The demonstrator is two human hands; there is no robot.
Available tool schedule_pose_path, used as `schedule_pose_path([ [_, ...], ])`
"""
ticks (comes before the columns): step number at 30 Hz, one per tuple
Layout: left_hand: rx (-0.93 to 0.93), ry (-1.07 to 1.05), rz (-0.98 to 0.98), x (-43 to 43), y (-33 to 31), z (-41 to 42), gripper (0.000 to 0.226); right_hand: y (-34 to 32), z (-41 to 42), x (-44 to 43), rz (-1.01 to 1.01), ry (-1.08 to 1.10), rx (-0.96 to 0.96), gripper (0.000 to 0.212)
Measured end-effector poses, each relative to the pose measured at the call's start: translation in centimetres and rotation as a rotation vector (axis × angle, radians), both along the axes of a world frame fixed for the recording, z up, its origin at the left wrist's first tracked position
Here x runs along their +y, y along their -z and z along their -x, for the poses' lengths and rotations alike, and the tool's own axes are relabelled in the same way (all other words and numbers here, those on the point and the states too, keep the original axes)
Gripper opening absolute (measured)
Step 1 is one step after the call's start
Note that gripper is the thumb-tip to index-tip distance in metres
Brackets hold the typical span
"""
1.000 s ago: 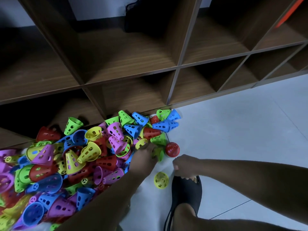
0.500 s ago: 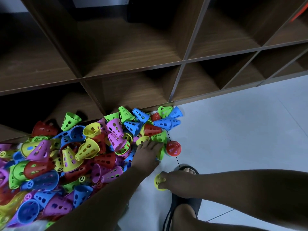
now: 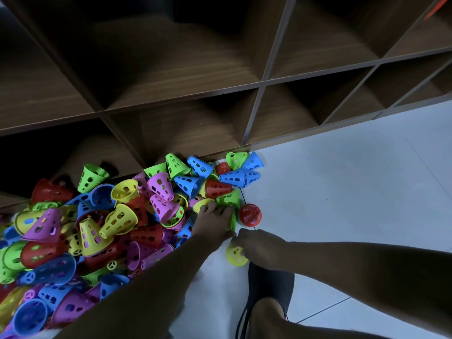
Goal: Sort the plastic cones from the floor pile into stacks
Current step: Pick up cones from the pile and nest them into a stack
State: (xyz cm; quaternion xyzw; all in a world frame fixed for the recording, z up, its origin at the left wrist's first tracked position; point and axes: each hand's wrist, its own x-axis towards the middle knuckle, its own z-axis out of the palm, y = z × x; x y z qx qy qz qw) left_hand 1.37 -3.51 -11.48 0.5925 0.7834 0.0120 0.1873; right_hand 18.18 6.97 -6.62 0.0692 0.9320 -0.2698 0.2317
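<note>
A big pile of perforated plastic cones (image 3: 102, 231) in red, yellow, green, blue and purple lies on the floor at the left, against the shelf. My left hand (image 3: 213, 222) reaches to the pile's right edge and grips a green cone (image 3: 233, 220), mostly hidden under the fingers. Just to its right, my right hand (image 3: 259, 245) holds a small yellow cone (image 3: 235, 256) on the floor by its rim. A red cone (image 3: 250, 214) stands alone beyond both hands.
A brown wooden cubby shelf (image 3: 244, 86) runs along the back, and some cones spill into its lowest compartment. White tiled floor (image 3: 342, 192) spreads to the right. My foot in a black slipper (image 3: 269, 287) is just below the right hand.
My right hand dropped from above the slipper onto the yellow cone and took hold of it. My left hand stayed at the green cone. The camera view shifted slightly.
</note>
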Motion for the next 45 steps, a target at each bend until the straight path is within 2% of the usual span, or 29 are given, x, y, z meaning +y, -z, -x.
schedule_pose_path([
  [3,-0.035,-0.074,-0.097,-0.8,-0.5,0.6,0.084,-2.5,0.9,1.1,0.086,0.163,0.015,0.031],
  [6,-0.092,-0.181,-0.239,-1.7,-1.7,1.2,0.082,-4.8,1.4,2.3,0.136,0.303,0.124,0.015],
  [10,-0.249,-0.362,-0.353,-2.2,-3.7,1.4,0.072,-6.9,0.8,2.9,0.211,0.507,0.245,0.01],
  [14,-0.475,-0.478,-0.434,-2.3,-4.8,1.1,0.075,-7.3,0.1,3.7,0.148,0.576,0.372,0.013],
  [20,-0.473,-0.533,-0.45,-1.6,-6.3,0.1,0.078,-6.4,-0.9,4.7,-0.024,0.58,0.459,0.008],
  [26,-0.46,-0.531,-0.46,-0.9,-7.6,-0.5,0.079,-6.8,-0.7,3.8,0.269,0.818,0.404,0.009],
  [33,-0.41,-0.503,-0.474,-1.9,-7.5,1.2,0.075,-8.3,-1.2,5.9,0.21,0.847,0.498,0.012],
  [39,-0.332,-0.355,-0.473,-1.0,-7.6,0.3,0.072,-8.0,-1.7,7.3,-0.118,0.663,0.637,0.013],
  [42,-0.334,-0.31,-0.495,0.0,-7.2,-0.7,0.071,-6.6,-1.4,6.7,-0.156,0.582,0.592,0.015],
  [45,-0.342,-0.313,-0.431,1.2,-7.0,-1.4,0.068,-4.8,-1.5,6.3,-0.091,0.606,0.467,0.017],
])
